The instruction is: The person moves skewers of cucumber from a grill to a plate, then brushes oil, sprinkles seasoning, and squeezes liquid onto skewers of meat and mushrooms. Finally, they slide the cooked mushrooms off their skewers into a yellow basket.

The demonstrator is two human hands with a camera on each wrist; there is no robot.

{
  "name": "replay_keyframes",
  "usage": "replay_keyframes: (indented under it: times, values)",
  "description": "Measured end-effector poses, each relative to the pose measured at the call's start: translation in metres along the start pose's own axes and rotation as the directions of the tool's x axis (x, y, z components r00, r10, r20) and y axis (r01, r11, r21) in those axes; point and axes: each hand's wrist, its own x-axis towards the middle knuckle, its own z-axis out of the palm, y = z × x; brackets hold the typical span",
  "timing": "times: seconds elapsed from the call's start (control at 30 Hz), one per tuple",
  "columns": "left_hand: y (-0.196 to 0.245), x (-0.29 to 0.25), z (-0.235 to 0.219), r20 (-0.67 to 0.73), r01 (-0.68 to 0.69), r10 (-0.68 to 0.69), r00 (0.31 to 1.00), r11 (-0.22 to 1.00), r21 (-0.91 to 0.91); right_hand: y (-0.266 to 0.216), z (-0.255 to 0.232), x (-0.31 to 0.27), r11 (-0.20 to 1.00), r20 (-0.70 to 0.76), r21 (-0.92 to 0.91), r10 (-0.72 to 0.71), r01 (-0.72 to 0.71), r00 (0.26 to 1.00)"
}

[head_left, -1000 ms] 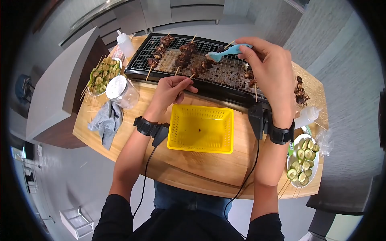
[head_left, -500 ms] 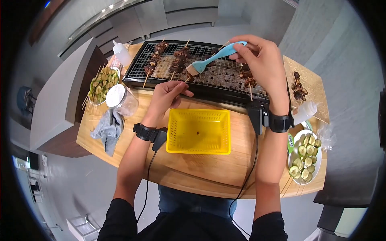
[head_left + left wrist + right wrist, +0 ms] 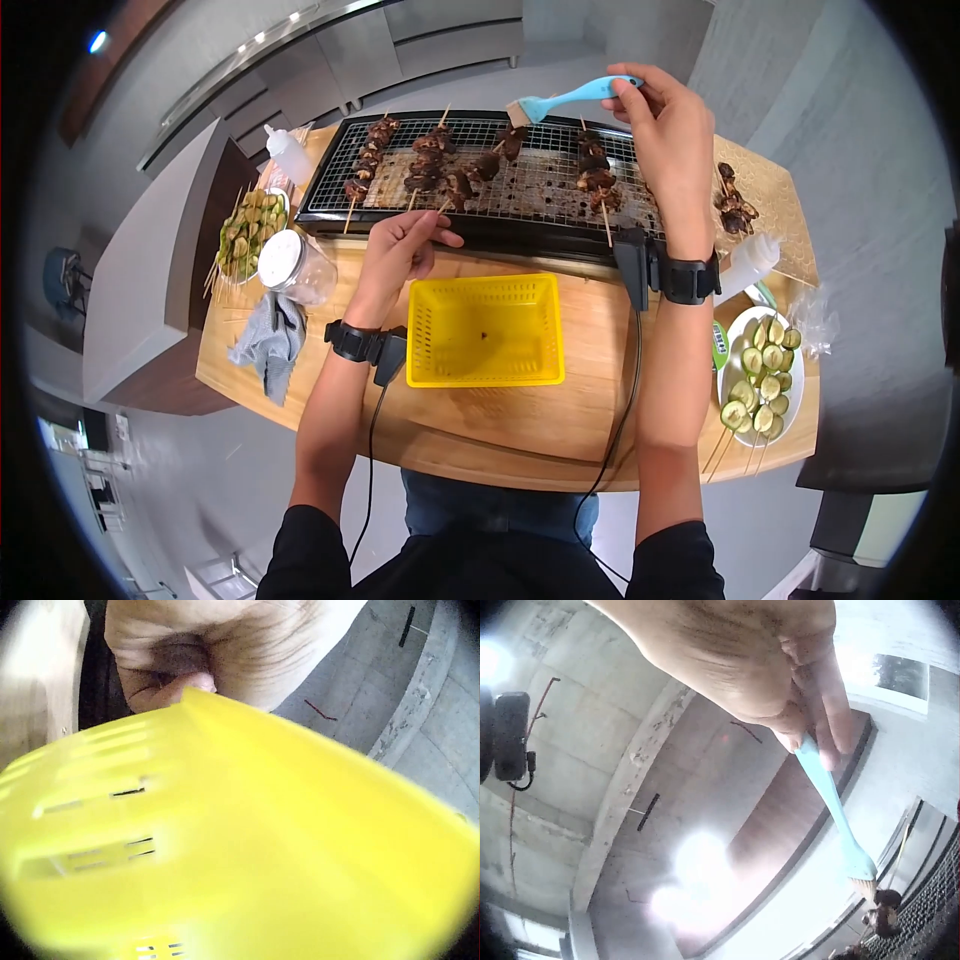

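Note:
On the black grill (image 3: 545, 195) lie several skewers of dark grilled meat. My left hand (image 3: 400, 245) pinches the near end of a slanting meat skewer (image 3: 484, 166) at the grill's front edge; in the left wrist view its fingers are mostly hidden behind the yellow basket. My right hand (image 3: 672, 145), raised over the grill's far side, grips a light blue basting brush (image 3: 575, 95) by the handle. The bristles (image 3: 864, 888) meet the far piece of meat (image 3: 883, 916) in the right wrist view. Another meat skewer (image 3: 595, 180) lies between the slanting one and my right hand.
A yellow basket (image 3: 485, 380) stands before the grill. To the left are a lidded jar (image 3: 305, 275), a grey cloth (image 3: 270, 340), a squeeze bottle (image 3: 288, 155) and zucchini skewers (image 3: 250, 235). At right are another bottle (image 3: 748, 265), a plate (image 3: 797, 385) of zucchini skewers and more meat (image 3: 735, 200).
The brush went from the middle of the slanting skewer down toward my left hand, then away to the skewer's far end. My left hand keeps its pinch on the stick. The head view shifts slightly.

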Motion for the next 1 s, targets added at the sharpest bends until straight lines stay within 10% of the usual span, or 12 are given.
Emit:
replay_keyframes:
  times: [0.53, 1.0]
  values:
    - [0.001, 0.001, -0.002, 0.029, -0.010, 0.010, 1.000, 1.000, 0.008, -0.004, 0.014, -0.006, 0.927, 0.423, 0.316, 0.051, -0.201, 0.904]
    - [0.004, -0.001, -0.001, 0.045, -0.011, 0.010, 0.999, 1.000, 0.012, 0.012, -0.002, 0.004, 0.987, 0.015, 0.127, 0.094, -0.095, 0.995]
